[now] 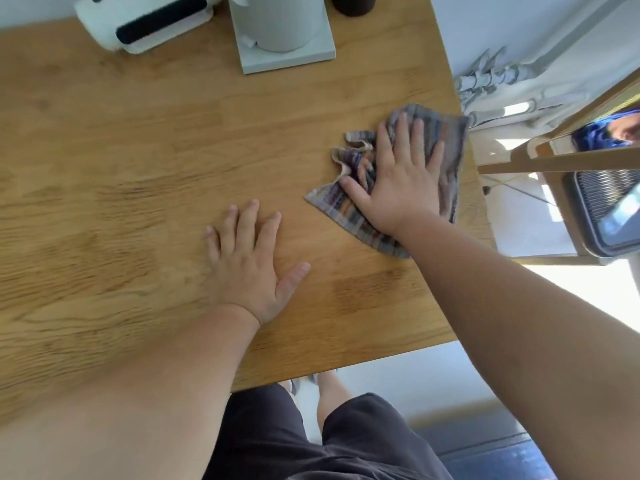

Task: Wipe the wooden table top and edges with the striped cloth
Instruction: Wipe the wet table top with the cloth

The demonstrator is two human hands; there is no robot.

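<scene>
The wooden table point(138, 174) fills most of the view, its right edge running down past the cloth and its near edge just above my legs. The striped cloth point(446, 161) lies crumpled near the right edge. My right hand point(401, 181) lies flat on top of it, fingers straight and spread, pressing it to the wood. My left hand point(252, 258) rests palm down on the bare table top, fingers spread, to the left of the cloth and not touching it.
At the back of the table stand a white device with a black strip point(145, 26), a pale cylinder on a white square base point(287, 53) and a dark cup point(353, 5). Right of the table are a wooden chair point(540, 168) and white pipes point(491, 77).
</scene>
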